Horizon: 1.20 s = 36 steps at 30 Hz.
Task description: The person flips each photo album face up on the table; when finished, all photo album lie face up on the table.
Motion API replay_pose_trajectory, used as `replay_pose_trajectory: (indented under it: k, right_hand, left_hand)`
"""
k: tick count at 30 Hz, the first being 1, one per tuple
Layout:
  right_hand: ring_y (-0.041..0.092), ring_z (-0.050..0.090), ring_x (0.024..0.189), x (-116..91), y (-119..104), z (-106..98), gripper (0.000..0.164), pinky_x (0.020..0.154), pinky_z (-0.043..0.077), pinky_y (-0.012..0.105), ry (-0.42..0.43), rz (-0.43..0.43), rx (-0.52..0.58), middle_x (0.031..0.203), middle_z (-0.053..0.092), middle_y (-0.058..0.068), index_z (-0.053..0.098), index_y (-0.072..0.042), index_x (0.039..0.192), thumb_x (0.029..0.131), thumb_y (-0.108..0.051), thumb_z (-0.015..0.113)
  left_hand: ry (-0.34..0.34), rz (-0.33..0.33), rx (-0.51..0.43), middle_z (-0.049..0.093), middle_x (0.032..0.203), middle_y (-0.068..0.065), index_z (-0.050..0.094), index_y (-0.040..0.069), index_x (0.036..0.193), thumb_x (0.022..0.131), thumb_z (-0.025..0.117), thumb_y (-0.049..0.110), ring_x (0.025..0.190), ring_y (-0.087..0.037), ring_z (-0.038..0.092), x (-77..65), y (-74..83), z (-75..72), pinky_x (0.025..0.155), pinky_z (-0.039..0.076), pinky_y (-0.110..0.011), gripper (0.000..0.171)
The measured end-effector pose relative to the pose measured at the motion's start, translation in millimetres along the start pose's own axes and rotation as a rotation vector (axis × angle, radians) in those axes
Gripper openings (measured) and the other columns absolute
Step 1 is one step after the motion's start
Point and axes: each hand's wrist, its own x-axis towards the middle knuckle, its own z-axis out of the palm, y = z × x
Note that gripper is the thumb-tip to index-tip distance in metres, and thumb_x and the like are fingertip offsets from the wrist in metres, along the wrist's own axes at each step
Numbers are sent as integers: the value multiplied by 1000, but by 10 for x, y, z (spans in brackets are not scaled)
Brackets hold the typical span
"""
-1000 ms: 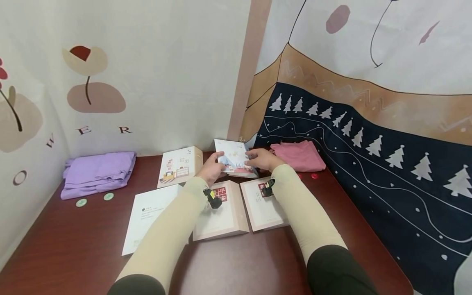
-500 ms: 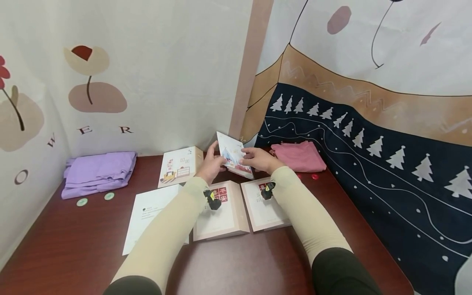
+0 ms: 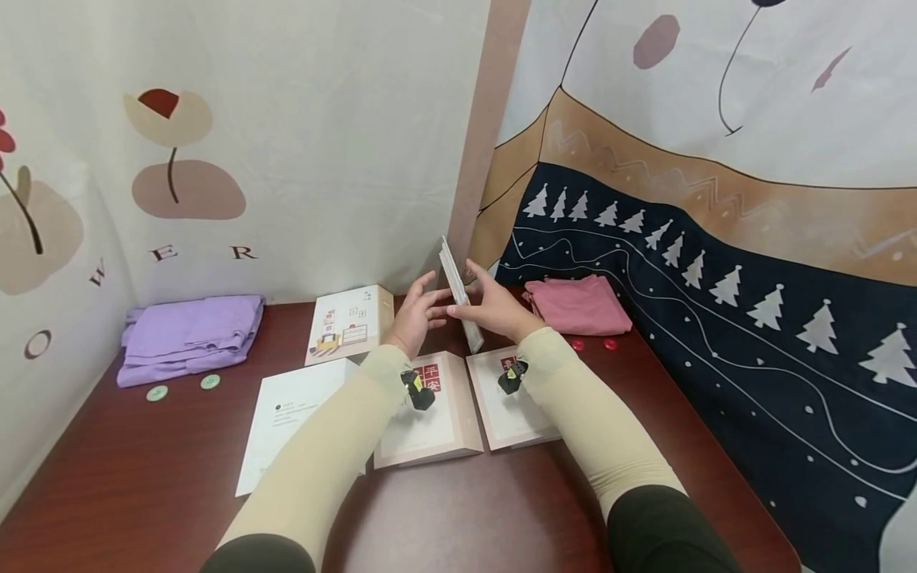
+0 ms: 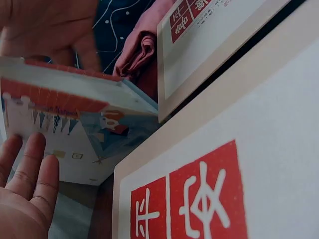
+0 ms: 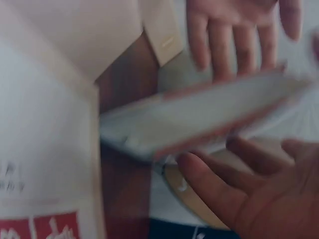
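A thin illustrated book (image 3: pixel 454 274) stands tilted on edge between my hands, its narrow side facing me in the head view. Pennants and a blue tent-like shape decorate the book's face (image 4: pixel 70 132) in the left wrist view. My left hand (image 3: pixel 412 320) is at its left face with fingers spread and nearly straight. From the other side my right hand (image 3: pixel 501 310) reaches around it with thumb and fingers extended, the thumb crossing before its near edge. Blur in the right wrist view hides exactly where the right hand's fingers (image 5: pixel 214 179) touch the book.
White-topped books or boxes with beige sides lie close by: one near centre (image 3: pixel 430 430), one at right (image 3: pixel 505 414), one behind left (image 3: pixel 344 322). A plain white one (image 3: pixel 275 426) lies left. Folded purple cloth (image 3: pixel 189 338), pink cloth (image 3: pixel 580 304), green buttons (image 3: pixel 210 382) and red buttons (image 3: pixel 610 344) edge the dark table.
The book has turned from lying back with its cover facing me to standing edge-on, shifting slightly right. Both hands' fingers have spread and lengthened around it.
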Motion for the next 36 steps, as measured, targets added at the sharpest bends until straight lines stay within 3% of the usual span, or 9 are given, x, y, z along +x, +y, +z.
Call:
replay_pose_trajectory:
  k: [4, 8, 12, 16, 19, 23, 30, 36]
  right_hand:
    - [38, 64, 121, -2, -81, 54, 102, 101, 57, 55, 138, -40, -122, 142, 58, 24, 17, -20, 170, 91, -16, 81]
    - [39, 61, 128, -15, -141, 93, 94, 103, 55, 59, 227, -7, -150, 149, 54, 22, 25, -21, 167, 90, -9, 78]
    - [40, 59, 129, -35, -158, 96, 88, 103, 55, 59, 324, 28, -157, 151, 54, 20, 33, -18, 163, 88, -3, 75]
    - [37, 61, 125, -44, -107, 58, 85, 104, 54, 53, 402, 75, -214, 148, 57, 21, 37, -13, 160, 84, -1, 74]
    - [35, 59, 128, -37, -37, 17, 86, 108, 52, 48, 412, 117, -257, 152, 54, 22, 36, -10, 160, 83, -1, 73]
    - [36, 53, 132, -33, 60, -20, 89, 109, 49, 46, 407, 157, -301, 152, 50, 26, 34, -5, 160, 79, 1, 72]
    - [36, 50, 129, -35, 216, -57, 88, 107, 50, 45, 402, 260, -335, 146, 50, 28, 32, -3, 160, 79, 2, 69]
    - [36, 52, 130, 4, 360, -116, 81, 112, 47, 44, 354, 323, -284, 150, 52, 29, 37, 5, 157, 82, -1, 68]
  left_hand:
    - [-55, -36, 106, 54, 155, -19, 24, 15, 168, 115, 35, 22, 132, -33, 60, -9, -15, 13, 113, 46, -53, 55]
    - [-106, -95, 237, 54, 156, -18, 22, 14, 168, 115, 36, 24, 143, -38, 52, -13, -53, -1, 118, 42, -56, 56]
    - [-144, -159, 309, 53, 155, -20, 21, 12, 168, 114, 37, 19, 144, -41, 50, 12, -93, -21, 119, 41, -58, 56]
    - [-162, -186, 420, 53, 152, -25, 23, 6, 167, 112, 38, 11, 137, -42, 55, 53, -130, -43, 113, 47, -55, 57]
    - [-152, -195, 500, 51, 151, -26, 22, 5, 167, 110, 41, 8, 130, -38, 58, 67, -153, -66, 108, 50, -50, 60]
    - [-135, -220, 527, 48, 152, -26, 19, 5, 168, 107, 44, 6, 125, -33, 58, 52, -158, -92, 108, 50, -48, 66]
    - [-101, -279, 531, 42, 160, -22, 18, 9, 169, 108, 45, 9, 137, -33, 53, 50, -168, -101, 118, 44, -51, 66]
    - [-93, -268, 455, 33, 166, -25, 17, 7, 169, 110, 43, 9, 144, -39, 49, 34, -172, -96, 118, 44, -53, 64]
